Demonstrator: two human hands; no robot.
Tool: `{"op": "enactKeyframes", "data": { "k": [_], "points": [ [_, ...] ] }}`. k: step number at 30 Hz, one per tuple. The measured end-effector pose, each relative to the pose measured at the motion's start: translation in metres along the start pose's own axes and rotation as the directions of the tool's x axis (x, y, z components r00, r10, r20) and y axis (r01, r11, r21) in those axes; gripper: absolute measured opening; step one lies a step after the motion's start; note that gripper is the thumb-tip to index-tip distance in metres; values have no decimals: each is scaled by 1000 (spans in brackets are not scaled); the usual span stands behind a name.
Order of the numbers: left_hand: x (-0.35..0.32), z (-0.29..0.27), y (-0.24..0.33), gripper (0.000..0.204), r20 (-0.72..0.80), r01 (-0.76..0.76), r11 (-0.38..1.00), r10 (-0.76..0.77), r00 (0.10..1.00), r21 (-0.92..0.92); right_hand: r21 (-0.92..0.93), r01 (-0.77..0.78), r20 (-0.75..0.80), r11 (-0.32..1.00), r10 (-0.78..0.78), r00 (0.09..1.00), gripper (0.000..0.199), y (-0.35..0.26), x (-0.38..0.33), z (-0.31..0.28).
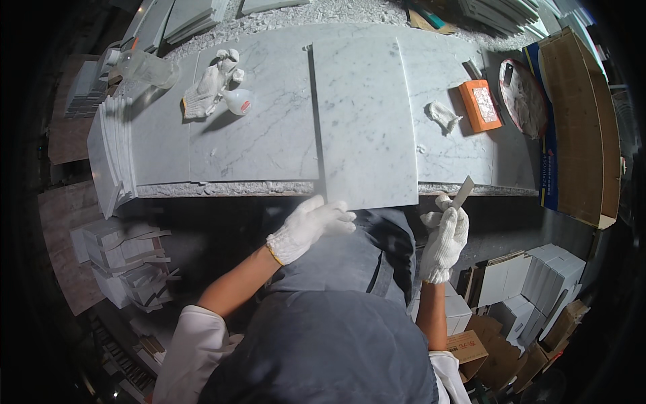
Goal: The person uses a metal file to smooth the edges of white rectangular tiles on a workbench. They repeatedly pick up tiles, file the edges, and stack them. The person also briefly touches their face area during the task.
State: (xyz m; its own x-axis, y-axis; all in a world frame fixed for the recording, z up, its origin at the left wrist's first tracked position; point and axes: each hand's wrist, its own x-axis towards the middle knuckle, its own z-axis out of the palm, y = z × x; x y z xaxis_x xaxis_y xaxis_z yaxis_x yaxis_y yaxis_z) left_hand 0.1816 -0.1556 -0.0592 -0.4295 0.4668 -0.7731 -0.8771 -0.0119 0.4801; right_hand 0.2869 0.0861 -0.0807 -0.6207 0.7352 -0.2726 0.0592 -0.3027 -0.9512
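Resting at the near edge of the marble tile (363, 121), the gloved left hand (311, 225) lies flat and holds nothing; the right hand (445, 239) pinches a thin flat scraper (463, 192) just beside that edge. Overhanging the slab (256, 135), the smooth veined tile could tip or chip if pushed.

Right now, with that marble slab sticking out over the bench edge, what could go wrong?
1. The marble slab overhangs the workbench front, and only the gloved left hand touches its near edge; it might tip or slide toward the person.
2. The right hand holds a thin flat scraper-like piece close to the slab's corner; a slip could chip the edge.
3. The stacked tiles at the bench's left end look easy to knock off.
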Motion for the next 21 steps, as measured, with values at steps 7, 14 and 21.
{"op": "enactKeyframes", "data": {
  "k": [7,14,21],
  "points": [
    [0,7,-2,35,-70,-49,998,53,996,46,-96,36,28,995,-34,999,25,-5,-1,4],
    [-11,-29,-4,33,-84,-115,985,126,988,127,-53,-73,121,996,79,989,23,-6,-1,-5],
    [-13,-47,-14,39,126,-120,991,127,984,-60,-150,-340,446,929,370,815,25,-11,-6,11]
  ]
}}
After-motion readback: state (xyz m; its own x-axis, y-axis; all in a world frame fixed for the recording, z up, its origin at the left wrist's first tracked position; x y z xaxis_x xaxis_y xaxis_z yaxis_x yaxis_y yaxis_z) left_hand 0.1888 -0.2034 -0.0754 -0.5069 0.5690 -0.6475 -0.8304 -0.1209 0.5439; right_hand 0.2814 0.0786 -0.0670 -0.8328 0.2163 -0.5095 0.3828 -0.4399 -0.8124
